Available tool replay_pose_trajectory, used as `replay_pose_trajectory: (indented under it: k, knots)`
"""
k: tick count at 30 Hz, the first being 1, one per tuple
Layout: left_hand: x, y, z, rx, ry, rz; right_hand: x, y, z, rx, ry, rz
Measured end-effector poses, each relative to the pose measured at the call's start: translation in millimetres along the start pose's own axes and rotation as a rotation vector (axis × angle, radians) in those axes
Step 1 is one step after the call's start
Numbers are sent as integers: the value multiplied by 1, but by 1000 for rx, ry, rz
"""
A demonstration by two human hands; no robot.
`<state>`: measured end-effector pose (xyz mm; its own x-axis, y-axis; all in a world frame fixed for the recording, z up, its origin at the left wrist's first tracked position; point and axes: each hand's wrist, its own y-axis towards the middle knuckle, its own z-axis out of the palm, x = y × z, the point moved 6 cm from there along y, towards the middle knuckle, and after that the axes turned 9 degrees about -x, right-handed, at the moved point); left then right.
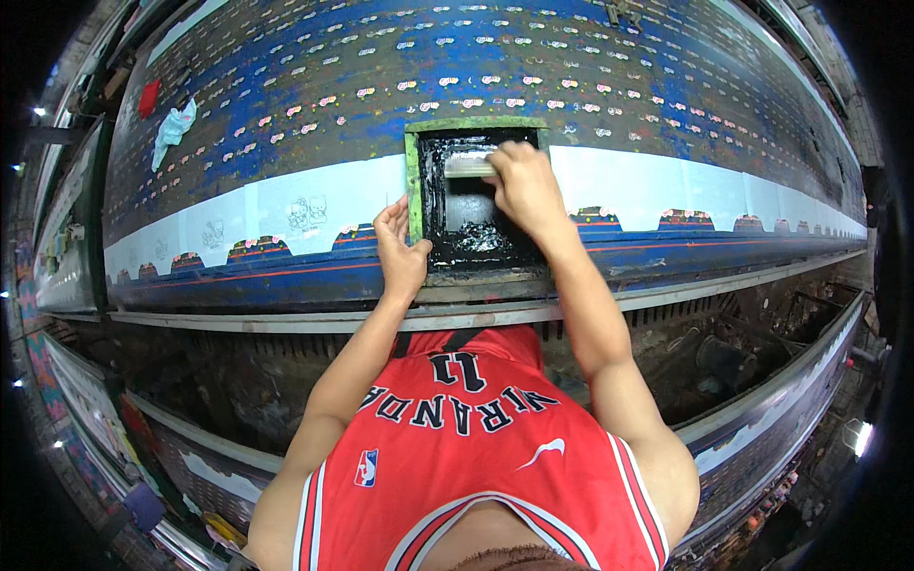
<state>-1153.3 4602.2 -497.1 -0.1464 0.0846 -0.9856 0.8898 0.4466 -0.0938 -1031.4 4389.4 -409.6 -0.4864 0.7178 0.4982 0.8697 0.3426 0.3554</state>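
R hand (526,188) hides frame (412,176) pt., cloth (174,127) far L.

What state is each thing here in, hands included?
Frame: lying flat
Black paint: smeared, wet-looking
Scraper: held inside the frame
Right hand: closed on the scraper, blurred
Left hand: touching the frame's left side
Light blue pieces: flat, some printed
Rag: crumpled

The head-worn left fisheye camera looks steeply down over the red sleeveless jersey (486,443), facing forward onto the screen-printing table (286,71), with the screen-printing frame (413,162) near, just above centre.
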Motion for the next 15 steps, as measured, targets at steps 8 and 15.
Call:
replay_pose_trajectory:
  k: [8,15]
  knots:
    - [4,5,3,6,4,24,55,-107,-24,-11,17,-32]
    - [-2,0,11,-9,-60,77,45,-103,-38,30,47,20]
